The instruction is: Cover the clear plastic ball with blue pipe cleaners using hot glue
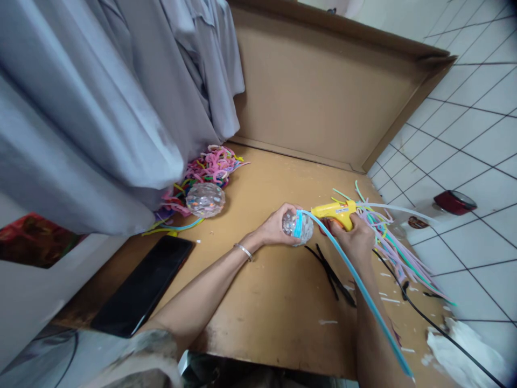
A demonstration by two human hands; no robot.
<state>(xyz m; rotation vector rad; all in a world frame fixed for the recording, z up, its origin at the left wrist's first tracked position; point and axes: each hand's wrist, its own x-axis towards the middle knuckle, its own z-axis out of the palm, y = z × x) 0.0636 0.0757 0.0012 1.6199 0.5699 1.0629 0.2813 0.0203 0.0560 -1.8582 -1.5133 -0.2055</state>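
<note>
My left hand is closed around a small clear round plastic piece, perhaps a cut bottle part. A light-blue fuzzy stem, like a pipe cleaner, lies against the piece and trails toward me over my right forearm. A blue band crosses the front of the piece. In my right hand is a yellow hot glue gun, its nozzle pointing left, close to the top of the piece. A whitish glue stick sticks out of its back. Whether the nozzle touches anything, I cannot tell.
Another clear plastic piece sits before a pile of colourful pipe cleaners. More pipe cleaners lie right. A black phone, black strips, a black cord and white tissue lie around. Grey cloth hangs left.
</note>
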